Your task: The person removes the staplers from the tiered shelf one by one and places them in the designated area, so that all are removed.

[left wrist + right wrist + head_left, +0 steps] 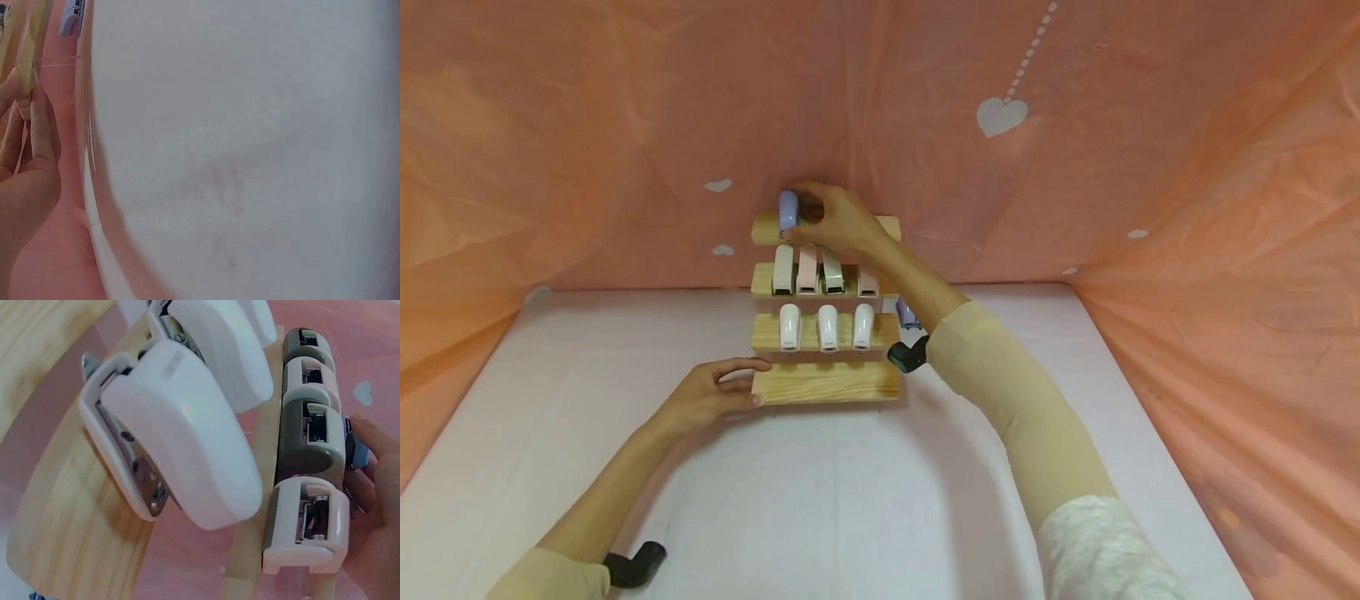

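Note:
My right hand (841, 221) pinches a lavender stapler (787, 210) at the left end of the top tier of a wooden display rack (765, 229). In the right wrist view the fingers hold that bluish stapler (359, 450), partly hidden behind the row below. My left hand (703, 398) grips the left end of the bottom tier (827, 385), thumb and fingers on either side of the board (28, 59) in the left wrist view. Three white staplers (827, 327) stand on the second tier from the bottom. The tier above bears several pink and grey-white staplers (808, 268).
Another lavender stapler (907, 313) lies on the white tabletop (760, 508) to the right of the rack, partly behind the right forearm. Pink-orange cloth (880, 108) with hearts hangs behind and at both sides. Black wrist mounts (638, 565) stick out from the sleeves.

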`<state>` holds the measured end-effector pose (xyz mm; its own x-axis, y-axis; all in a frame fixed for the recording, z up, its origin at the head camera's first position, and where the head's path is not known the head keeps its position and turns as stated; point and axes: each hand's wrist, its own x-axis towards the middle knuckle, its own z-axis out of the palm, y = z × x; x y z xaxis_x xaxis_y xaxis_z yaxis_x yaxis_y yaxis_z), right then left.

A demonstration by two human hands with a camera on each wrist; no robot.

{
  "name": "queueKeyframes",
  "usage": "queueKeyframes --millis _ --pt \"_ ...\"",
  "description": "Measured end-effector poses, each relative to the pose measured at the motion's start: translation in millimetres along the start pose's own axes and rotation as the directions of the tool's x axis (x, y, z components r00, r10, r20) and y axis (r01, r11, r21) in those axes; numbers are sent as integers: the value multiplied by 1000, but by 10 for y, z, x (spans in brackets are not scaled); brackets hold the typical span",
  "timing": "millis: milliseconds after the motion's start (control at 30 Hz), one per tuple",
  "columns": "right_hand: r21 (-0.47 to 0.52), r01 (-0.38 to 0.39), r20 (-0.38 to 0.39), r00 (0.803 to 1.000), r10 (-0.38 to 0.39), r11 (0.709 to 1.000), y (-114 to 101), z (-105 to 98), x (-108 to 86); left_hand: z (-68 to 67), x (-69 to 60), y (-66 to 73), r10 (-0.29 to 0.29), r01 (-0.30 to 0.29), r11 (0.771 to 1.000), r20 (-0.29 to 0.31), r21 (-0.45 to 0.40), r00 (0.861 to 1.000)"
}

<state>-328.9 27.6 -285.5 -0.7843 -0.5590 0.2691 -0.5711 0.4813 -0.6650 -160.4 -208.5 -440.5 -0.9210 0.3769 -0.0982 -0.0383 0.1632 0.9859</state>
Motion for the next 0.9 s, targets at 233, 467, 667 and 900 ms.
queueKeyframes --millis 233,467,667,900 --pt "-44 17 -7 1000 -17 999 11 -61 -52 1 18 -10 10 -10 1000 12 2 1000" --pt "-15 6 -36 999 -7 1000 92 -144 -132 -13 22 -17 5 -5 1000 13 6 1000" --pt "9 -2 -44 999 2 1000 157 -249 -198 -23 14 13 -12 12 999 -15 37 1000" --pt "2 -15 -64 998 15 1000 293 -378 -316 -23 12 17 -20 21 998 -19 52 1000"
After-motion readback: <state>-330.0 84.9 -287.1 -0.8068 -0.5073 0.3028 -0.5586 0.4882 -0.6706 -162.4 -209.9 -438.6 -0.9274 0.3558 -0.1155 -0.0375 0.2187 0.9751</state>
